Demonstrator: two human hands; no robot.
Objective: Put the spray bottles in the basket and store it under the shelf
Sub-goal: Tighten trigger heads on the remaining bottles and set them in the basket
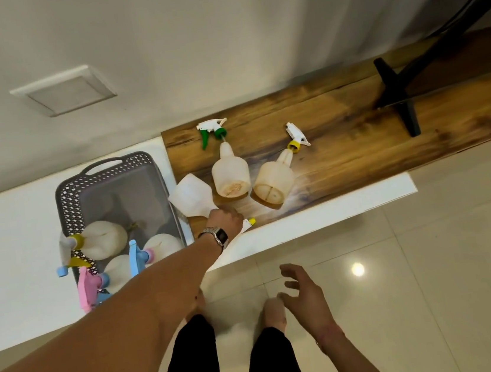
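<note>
A dark grey basket [108, 184] sits on the white ledge [14, 251] and holds several spray bottles with yellow, blue and pink heads [102, 239]. My left hand [225, 223], wearing a watch, is shut on the neck of a white spray bottle [191, 195] whose body points up and left, next to the basket's right wall. Two more translucent bottles lie on the wooden board: one with a green and white head [230, 169] and one with a yellow and white head [274, 182]. My right hand [305, 294] hangs open over the floor, holding nothing.
The wooden board [354, 129] lies on the white ledge along the wall. A black stand foot [397, 96] rests on the board at the right. Glossy floor tiles [434, 271] and my legs [197, 361] fill the foreground. A white wall vent [64, 90] is above the basket.
</note>
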